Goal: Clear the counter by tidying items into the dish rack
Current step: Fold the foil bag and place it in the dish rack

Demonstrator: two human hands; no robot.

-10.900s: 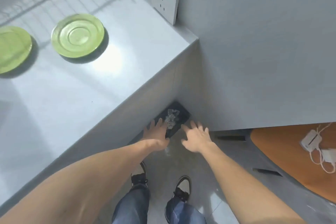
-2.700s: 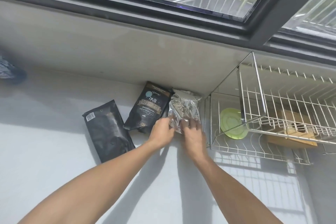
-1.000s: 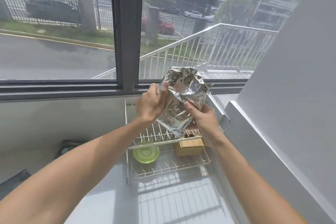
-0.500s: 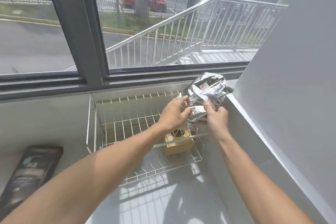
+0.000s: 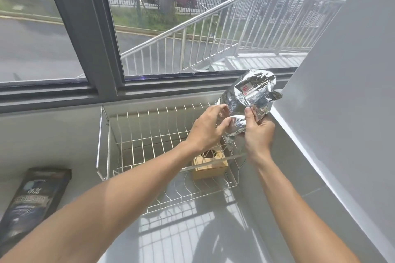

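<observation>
Nearest the camera, two bare forearms reach forward over the glossy grey desk [image 5: 192, 230], which shows the sunlit shadow of the wire grid. To the left, a dark flat pouch [image 5: 32, 200] with pale lettering lies on the desk, well apart from the hands.

Beyond that stands the dish rack [image 5: 132, 134], made of thin white-coated wire with an upper tier of straight bars and a lower tier of wavy ones. A small tan wooden box [image 5: 210, 164] with a round hole in its top sits on the lower tier at the right end.

Above the right end of the rack, both hands hold a crumpled silver foil bag [image 5: 252, 100]. The left hand [image 5: 207, 130] has its grip closed on the bag's lower left edge, thumb and fingers pinching the foil. The right hand [image 5: 259, 132] has its grip closed round the lower part, thumb pressed on the front. The bag's wrinkled, mirror-like top rises clear above both grips, with a small red-marked label on it; its lower tip hangs down between the wrists, perhaps touching the upper bars, though that is hard to tell.

Compared with half a second ago, the bag sits in much the same place over the rack's right end.
</observation>
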